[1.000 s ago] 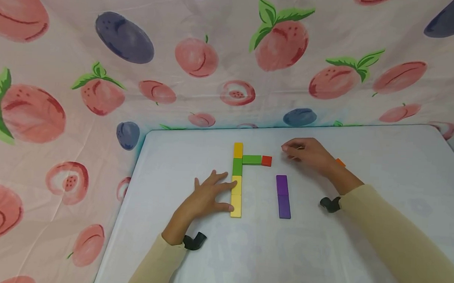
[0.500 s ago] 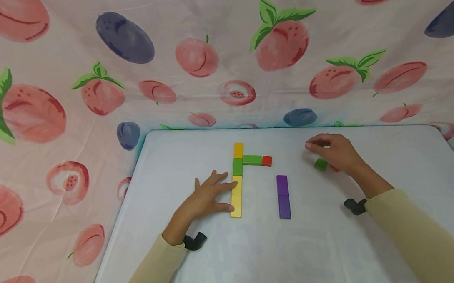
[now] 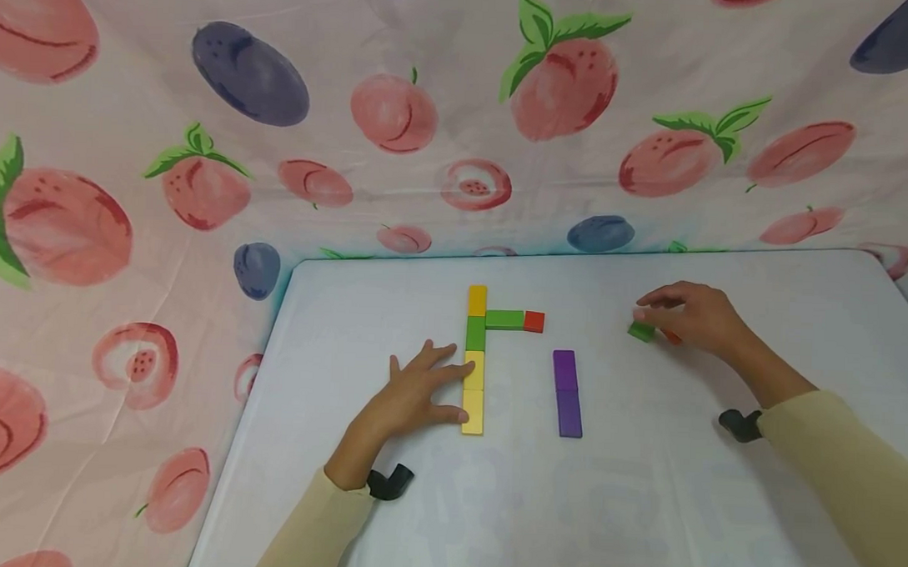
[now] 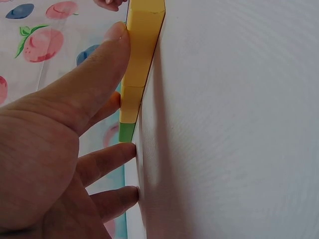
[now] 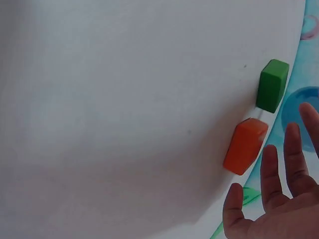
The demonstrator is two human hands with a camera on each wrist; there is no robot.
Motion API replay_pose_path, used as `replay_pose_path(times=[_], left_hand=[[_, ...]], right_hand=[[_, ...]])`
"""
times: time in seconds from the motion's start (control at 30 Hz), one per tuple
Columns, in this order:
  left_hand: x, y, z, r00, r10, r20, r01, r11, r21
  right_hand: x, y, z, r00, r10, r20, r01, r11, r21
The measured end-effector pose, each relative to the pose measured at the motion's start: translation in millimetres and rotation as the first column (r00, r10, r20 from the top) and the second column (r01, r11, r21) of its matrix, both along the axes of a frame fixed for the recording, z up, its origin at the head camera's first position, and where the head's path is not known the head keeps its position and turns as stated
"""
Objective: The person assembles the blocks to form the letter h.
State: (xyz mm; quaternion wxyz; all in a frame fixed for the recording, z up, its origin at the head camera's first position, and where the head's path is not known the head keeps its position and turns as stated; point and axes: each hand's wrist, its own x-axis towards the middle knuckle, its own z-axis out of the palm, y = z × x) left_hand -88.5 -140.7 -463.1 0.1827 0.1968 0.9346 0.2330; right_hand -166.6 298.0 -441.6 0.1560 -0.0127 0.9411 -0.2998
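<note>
My left hand [image 3: 406,399] lies with spread fingers along the left side of two yellow blocks [image 3: 475,409]; thumb and a fingertip touch them. The left wrist view has the thumb against the near yellow block [image 4: 142,45]. Beyond them in the same column come a green block [image 3: 475,334] and a darker yellow block [image 3: 477,301]. My right hand [image 3: 696,319] is over a loose green block [image 3: 638,332], fingertips right at it. An orange block [image 3: 671,337] is partly hidden under that hand. Loosely extended fingers [image 5: 270,174] show beside both blocks in the right wrist view.
A sideways green block [image 3: 504,320] juts right from the column, with a red block [image 3: 534,321] at its end. Two purple blocks [image 3: 567,393] lie end to end to the right of the column. A fruit-print cloth [image 3: 446,91] hangs behind the white table [image 3: 491,518].
My right hand has moved right, away from the red block's end, to the loose green block, and lowered onto it. The left hand stays where it was.
</note>
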Motion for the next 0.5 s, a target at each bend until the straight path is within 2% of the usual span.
replay_pose_path(times=[0.23,0.5], left_hand=[[-0.5,-0.2,-1.2,1.000,0.000,-0.002,0.000,1.000,0.007],[0.0,-0.7,-1.3,1.000,-0.001,-0.006,0.001,1.000,0.000]], right_hand=[[0.5,12,-7.2,0.996,0.077,-0.042,-0.075,0.996,0.047],[2.8,15,-8.2,0.991,0.115,-0.064,-0.111,0.992,0.067]])
